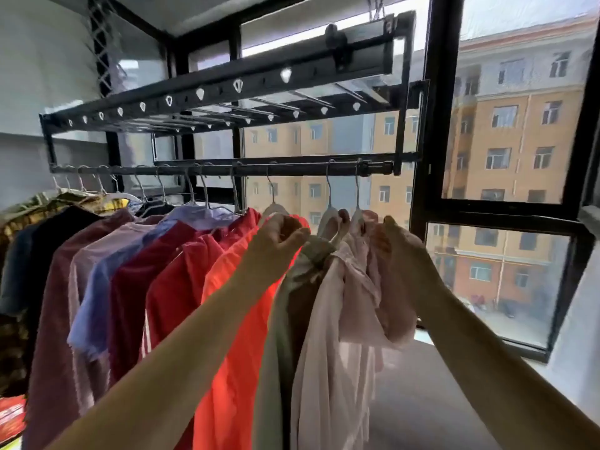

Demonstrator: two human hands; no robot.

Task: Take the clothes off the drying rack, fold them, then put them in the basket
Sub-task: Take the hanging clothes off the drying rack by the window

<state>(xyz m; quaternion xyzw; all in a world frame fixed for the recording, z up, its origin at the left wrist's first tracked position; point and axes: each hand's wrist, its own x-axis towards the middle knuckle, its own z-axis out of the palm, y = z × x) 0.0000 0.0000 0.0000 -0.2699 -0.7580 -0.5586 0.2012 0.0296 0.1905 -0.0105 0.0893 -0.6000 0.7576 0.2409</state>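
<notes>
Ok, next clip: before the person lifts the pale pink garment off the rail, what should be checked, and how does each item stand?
1. Grip: right hand holds the pale pink garment: ok.
2. Neighbour: left hand holds the grey-green garment beside it: ok.
3. Unhooking: hanger hook off the rail: not ok, it hangs there.
4. Snagging: pink fabric free of the white garment: cannot tell, bunched together.
5. Basket within reach: cannot tell, none in view.

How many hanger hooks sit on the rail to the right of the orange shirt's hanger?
2, both between the hands: the first hook nearer the left hand, the second hook nearer the right hand. None looks hidden.
</notes>
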